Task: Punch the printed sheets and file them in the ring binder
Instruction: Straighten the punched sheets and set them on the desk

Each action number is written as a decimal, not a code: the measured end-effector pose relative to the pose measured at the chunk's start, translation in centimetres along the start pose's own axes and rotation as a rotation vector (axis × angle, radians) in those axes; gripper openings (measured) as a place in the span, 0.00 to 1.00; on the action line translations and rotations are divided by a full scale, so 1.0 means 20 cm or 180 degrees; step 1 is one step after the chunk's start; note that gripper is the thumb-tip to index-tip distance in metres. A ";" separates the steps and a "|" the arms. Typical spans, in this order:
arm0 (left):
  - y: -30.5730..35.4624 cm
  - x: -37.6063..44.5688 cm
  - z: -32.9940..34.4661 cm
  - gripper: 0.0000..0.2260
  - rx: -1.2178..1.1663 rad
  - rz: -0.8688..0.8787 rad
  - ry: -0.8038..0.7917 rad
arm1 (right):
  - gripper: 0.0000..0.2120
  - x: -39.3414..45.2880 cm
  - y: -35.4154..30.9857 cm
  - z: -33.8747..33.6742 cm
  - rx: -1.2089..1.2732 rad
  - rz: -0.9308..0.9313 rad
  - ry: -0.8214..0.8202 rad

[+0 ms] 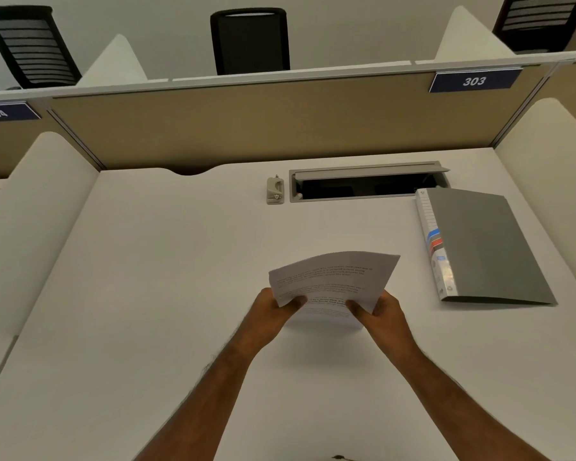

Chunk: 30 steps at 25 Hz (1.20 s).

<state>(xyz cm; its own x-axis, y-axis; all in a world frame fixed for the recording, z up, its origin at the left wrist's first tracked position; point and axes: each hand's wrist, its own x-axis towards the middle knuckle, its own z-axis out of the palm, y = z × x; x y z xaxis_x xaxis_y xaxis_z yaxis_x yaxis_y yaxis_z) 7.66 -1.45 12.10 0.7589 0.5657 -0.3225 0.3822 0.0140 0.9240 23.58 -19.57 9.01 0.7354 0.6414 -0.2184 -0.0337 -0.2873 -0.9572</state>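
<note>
A thin stack of printed sheets (333, 281) is held above the middle of the white desk (147, 294), tilted up toward me. My left hand (273, 309) grips its lower left edge, thumb on top. My right hand (376, 309) grips the lower right edge the same way. The grey ring binder (486, 244) lies closed at the right of the desk, its labelled spine toward the sheets. A small beige hole punch (275, 190) stands at the back of the desk, left of the cable slot.
An open cable slot (366, 184) with a raised grey flap runs along the desk's back edge. White side dividers (37, 207) flank the desk and a tan partition (246, 121) closes the back. Black chairs (250, 41) stand beyond it.
</note>
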 end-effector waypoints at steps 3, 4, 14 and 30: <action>-0.03 0.01 0.01 0.19 -0.0002 -0.0057 -0.0078 | 0.16 0.00 0.01 0.01 -0.0032 0.0030 -0.0009; -0.04 0.02 0.01 0.18 0.0014 -0.0071 -0.0057 | 0.16 0.01 0.01 0.01 -0.0036 0.0038 -0.0002; -0.08 0.06 -0.12 0.11 -0.0231 -0.0305 0.0102 | 0.17 0.07 -0.04 0.12 -0.0021 0.0170 -0.0140; -0.33 -0.02 -0.53 0.16 -0.0241 -0.0528 0.0455 | 0.22 0.10 -0.03 0.57 -0.0364 0.0570 -0.0598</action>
<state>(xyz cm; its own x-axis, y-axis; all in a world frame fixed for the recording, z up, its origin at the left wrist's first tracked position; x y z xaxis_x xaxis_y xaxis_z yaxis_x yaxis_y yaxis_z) -0.80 6.97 8.39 0.6045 0.6616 -0.4438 0.4509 0.1752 0.8752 17.44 -10.00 6.95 0.5859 0.6909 -0.4236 -0.0673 -0.4794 -0.8750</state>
